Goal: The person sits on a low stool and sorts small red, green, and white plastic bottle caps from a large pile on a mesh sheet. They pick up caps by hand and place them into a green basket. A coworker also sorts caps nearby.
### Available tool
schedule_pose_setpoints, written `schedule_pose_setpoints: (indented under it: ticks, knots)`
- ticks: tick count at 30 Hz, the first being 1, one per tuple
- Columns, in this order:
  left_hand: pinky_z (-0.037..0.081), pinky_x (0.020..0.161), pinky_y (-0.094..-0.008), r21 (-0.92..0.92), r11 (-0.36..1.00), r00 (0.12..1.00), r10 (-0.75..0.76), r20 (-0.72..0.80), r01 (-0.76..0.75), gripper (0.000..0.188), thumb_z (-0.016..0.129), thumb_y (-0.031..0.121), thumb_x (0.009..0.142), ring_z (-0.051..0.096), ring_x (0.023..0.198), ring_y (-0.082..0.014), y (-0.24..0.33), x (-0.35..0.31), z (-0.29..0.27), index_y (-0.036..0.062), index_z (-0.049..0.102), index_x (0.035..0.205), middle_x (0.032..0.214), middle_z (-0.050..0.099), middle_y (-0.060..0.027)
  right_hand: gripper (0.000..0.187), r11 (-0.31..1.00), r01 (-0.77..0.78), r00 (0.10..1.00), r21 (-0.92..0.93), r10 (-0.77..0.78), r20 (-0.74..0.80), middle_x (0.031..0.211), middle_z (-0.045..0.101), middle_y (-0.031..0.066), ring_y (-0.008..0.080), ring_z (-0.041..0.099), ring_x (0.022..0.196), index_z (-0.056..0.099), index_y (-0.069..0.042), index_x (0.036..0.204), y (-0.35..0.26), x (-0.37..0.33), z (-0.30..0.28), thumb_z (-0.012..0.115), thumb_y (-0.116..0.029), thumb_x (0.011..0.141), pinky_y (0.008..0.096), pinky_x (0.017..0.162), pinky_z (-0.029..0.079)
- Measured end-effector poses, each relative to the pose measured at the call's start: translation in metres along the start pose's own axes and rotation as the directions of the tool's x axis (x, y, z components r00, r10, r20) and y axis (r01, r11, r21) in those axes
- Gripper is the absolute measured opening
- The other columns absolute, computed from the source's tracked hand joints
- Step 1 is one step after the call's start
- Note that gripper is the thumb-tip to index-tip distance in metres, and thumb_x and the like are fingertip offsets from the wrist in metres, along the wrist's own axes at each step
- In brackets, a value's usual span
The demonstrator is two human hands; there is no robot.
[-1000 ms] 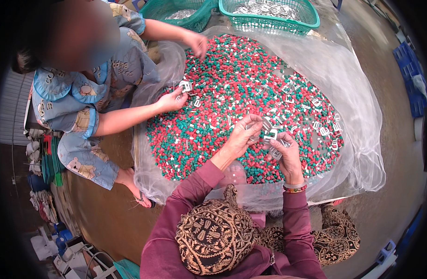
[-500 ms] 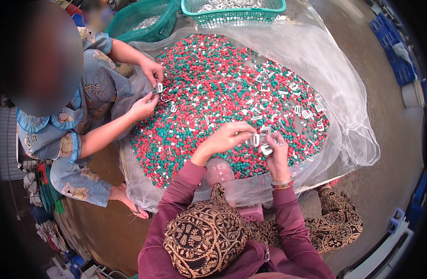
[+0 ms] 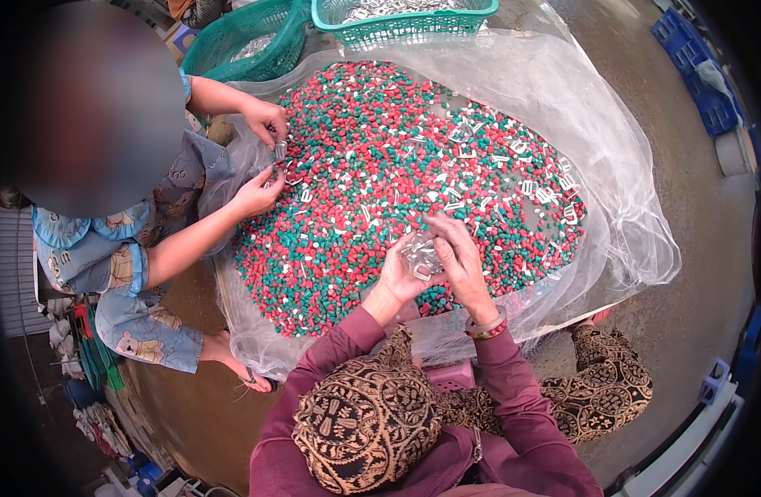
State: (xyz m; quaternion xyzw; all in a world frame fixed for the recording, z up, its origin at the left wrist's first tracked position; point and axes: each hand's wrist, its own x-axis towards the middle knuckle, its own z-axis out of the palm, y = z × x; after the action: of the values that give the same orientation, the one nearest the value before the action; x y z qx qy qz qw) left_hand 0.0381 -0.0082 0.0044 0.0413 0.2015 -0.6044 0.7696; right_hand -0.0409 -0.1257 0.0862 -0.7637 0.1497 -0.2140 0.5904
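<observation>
My hands are together over the near part of a heap of small red, green and white stones (image 3: 339, 240). A handful of silvery metal buckles (image 3: 422, 255) lies cupped between them. My left hand (image 3: 397, 277) holds the buckles from the left, palm turned up. From the right, my right hand (image 3: 465, 269) closes round the same buckles, its thumb against them and its fingers curled above. More loose buckles (image 3: 546, 195) are strewn on the stones at the right of the heap.
Sheer white netting (image 3: 620, 149) spreads under the stones. A co-worker's hands (image 3: 264, 124) handle a small buckle at the left of the heap. At the far side stand a green basket (image 3: 405, 31) of metal pieces and a second green basket (image 3: 285, 58). A blue crate (image 3: 699, 74) sits far right.
My hands have come together, the right moving left toward the left hand, and the buckles are now gathered between them. The co-worker's hands have shifted slightly.
</observation>
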Motion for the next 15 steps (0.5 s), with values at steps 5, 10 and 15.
schedule_pose_setpoints:
  ticks: [5, 10, 15]
  knots:
    - [0.052, 0.081, -0.0480, -0.123, 0.982, 0.989, 0.137, -0.058, -0.143, 0.029, 0.047, 0.030, 0.089, 0.057, 0.095, -0.0304, 0.036, 0.000, -0.002, 0.0064, 0.060, 0.100, 0.105, 0.061, -0.0104, 0.023, 0.964, -0.110, 0.919, -0.240, 0.007, -0.394, 0.089, 0.065, 0.0101, 0.0226, 0.061, 0.085, 0.062, -0.001, 0.107, 0.067, 0.017, -0.073, 0.056, -0.011, 0.087, 0.0320, 0.079, 0.046]
    - [0.051, 0.080, -0.0481, -0.039, 0.950, 0.940, 0.302, -0.159, -0.311, 0.028, 0.045, 0.026, 0.088, 0.060, 0.090, -0.0307, 0.099, 0.040, 0.071, 0.0033, 0.059, 0.097, 0.100, 0.062, -0.0135, 0.050, 0.424, -0.514, 0.855, -0.745, 0.192, -0.481, 0.116, 0.050, 0.0258, 0.0390, 0.051, 0.106, 0.046, -0.012, 0.131, 0.151, 0.051, -0.171, 0.058, -0.032, 0.087, 0.0427, 0.092, 0.041]
    - [0.035, 0.087, -0.0749, 0.445, 0.454, 0.635, 0.585, 0.505, -0.772, 0.065, 0.033, 0.054, 0.093, 0.032, 0.124, -0.0444, 0.240, 0.123, 0.245, 0.0077, 0.021, 0.137, 0.140, 0.022, -0.0218, 0.046, 0.523, -0.276, 0.960, -0.807, 0.197, -0.201, 0.106, 0.047, 0.0221, 0.0404, 0.052, 0.098, 0.051, -0.007, 0.112, 0.166, 0.065, -0.143, 0.073, -0.010, 0.071, 0.0456, 0.082, 0.047]
